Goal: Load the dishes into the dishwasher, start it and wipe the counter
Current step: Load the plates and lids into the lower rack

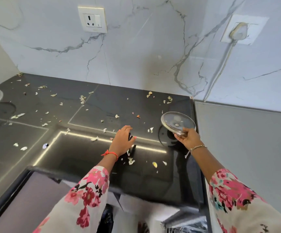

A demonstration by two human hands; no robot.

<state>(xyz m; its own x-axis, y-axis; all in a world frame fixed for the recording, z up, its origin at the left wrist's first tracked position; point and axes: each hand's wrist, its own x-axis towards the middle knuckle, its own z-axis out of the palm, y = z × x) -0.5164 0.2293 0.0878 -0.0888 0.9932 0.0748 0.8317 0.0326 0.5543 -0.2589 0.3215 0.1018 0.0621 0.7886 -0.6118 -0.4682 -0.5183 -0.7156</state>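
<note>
Right hand (187, 140) pinches the glass lid (177, 121) by its rim at three o'clock. Left hand (123, 140) lies loose-fingered on the littered counter (86, 157).

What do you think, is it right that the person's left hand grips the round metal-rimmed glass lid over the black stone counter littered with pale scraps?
Not quite. The head view shows the right hand gripping the round metal-rimmed glass lid; the left hand holds no lid. The rest stands: it is over the black stone counter littered with pale scraps.
</note>
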